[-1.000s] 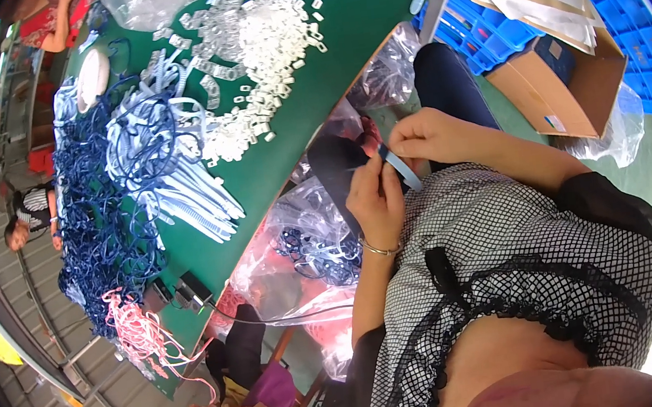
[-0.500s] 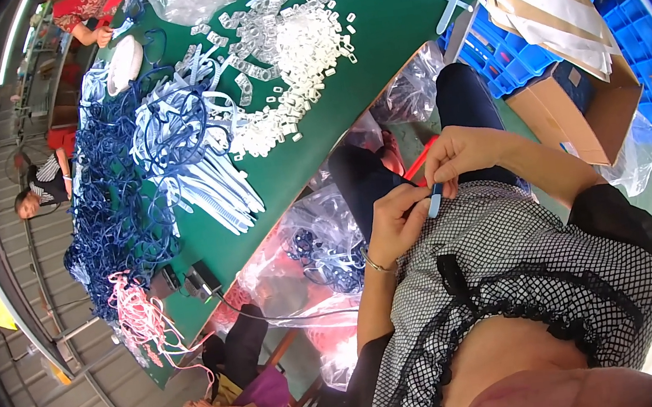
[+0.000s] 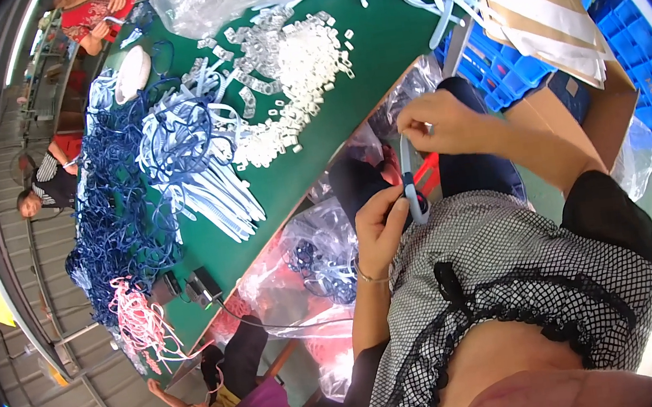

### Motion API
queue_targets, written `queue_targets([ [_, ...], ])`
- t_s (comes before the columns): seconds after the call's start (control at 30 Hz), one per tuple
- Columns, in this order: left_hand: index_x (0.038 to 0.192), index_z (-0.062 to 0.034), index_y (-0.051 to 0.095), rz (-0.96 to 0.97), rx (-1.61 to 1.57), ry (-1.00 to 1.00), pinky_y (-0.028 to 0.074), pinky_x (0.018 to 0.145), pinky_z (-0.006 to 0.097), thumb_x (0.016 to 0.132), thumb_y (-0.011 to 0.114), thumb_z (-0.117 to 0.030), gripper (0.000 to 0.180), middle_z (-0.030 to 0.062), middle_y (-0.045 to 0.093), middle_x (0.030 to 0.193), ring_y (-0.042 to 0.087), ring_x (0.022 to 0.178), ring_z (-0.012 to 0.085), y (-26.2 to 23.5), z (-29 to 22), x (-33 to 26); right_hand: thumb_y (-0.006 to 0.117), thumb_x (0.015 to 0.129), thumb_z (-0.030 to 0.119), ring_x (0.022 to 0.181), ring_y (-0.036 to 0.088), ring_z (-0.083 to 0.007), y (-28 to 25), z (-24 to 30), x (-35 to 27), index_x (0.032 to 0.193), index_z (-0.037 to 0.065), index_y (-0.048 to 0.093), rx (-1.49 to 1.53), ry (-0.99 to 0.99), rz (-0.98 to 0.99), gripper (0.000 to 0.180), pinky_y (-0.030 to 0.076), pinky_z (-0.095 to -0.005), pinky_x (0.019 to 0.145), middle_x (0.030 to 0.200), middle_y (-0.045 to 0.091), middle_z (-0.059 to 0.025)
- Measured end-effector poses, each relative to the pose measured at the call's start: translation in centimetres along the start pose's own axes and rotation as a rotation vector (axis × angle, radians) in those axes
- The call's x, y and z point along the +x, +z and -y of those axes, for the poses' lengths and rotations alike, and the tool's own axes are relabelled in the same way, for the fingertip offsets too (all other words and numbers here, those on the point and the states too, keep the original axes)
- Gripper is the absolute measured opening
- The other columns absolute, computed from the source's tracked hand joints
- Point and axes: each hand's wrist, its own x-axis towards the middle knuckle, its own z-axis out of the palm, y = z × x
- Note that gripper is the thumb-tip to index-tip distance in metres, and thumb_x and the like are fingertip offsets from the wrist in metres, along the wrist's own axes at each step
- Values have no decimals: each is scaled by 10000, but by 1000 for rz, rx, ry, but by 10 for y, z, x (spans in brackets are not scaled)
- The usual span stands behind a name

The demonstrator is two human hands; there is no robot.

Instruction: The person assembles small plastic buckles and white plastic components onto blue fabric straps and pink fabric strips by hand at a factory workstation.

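Note:
My left hand [image 3: 382, 227], with a bangle at its wrist, is closed in a pinch on a light-blue strap [image 3: 417, 210] in front of my lap. A dark-blue piece [image 3: 410, 183] lies across the strap beside my left fingertips; its exact kind is hard to make out. Higher up and to the right, my right hand [image 3: 446, 123] has its fingers closed on the strap's upper end. The strap runs upright between both hands and curves at its lower end. Something red [image 3: 427, 168] shows behind it.
On the green table [image 3: 348, 119] lie white buckles [image 3: 305, 64], light-blue straps [image 3: 209, 181], dark-blue cords [image 3: 119, 204] and pink cords [image 3: 140, 316]. At the right stand a cardboard box [image 3: 547, 115] and blue crates [image 3: 642, 59]. Other people sit around the table.
My hands were close together at my lap; now my right hand has moved up and away, drawing the strap out lengthwise. My left hand shifted slightly left.

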Motion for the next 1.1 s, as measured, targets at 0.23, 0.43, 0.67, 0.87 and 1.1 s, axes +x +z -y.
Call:
queue_targets([
  [0.23, 951, 52, 610, -44, 113, 20, 394, 598, 197, 844, 556, -49, 156, 24, 572, 783, 489, 688, 63, -7, 12, 7, 467, 917, 262, 689, 571, -113, 43, 12, -22, 850, -5, 613, 801, 561, 164, 311, 480, -262, 625, 810, 611, -61],
  [0.43, 942, 56, 618, 210, 54, 63, 397, 582, 234, 819, 539, -38, 174, 63, 584, 771, 508, 651, 99, -20, -9, -1, 501, 883, 212, 623, 520, -160, -1, -12, 22, 834, 17, 555, 1370, 492, -562, 209, 464, -278, 590, 828, 552, -102],
  [0.67, 902, 39, 615, -14, -7, -15, 382, 576, 201, 829, 579, -46, 118, 20, 579, 749, 480, 655, 63, -12, -6, 10, 472, 899, 167, 469, 409, -80, 6, 47, 20, 765, 62, 554, 565, 538, 178, 189, 327, -213, 454, 666, 546, -21],
  [0.87, 909, 38, 618, 126, 76, -24, 413, 593, 206, 847, 567, -65, 130, 23, 597, 737, 520, 664, 64, -7, -1, 23, 548, 844, 151, 504, 524, -277, 21, 23, 17, 808, 31, 541, -1, 6, 94, 125, 397, -352, 471, 597, 497, -126],
  [1.1, 1023, 19, 582, 272, 299, 115, 439, 751, 260, 856, 562, -100, 206, 73, 609, 917, 560, 831, 158, -9, -38, 60, 576, 832, 174, 575, 557, -312, -6, -5, 47, 790, 47, 572, -124, 61, -94, 134, 430, -374, 508, 647, 543, -140],
])
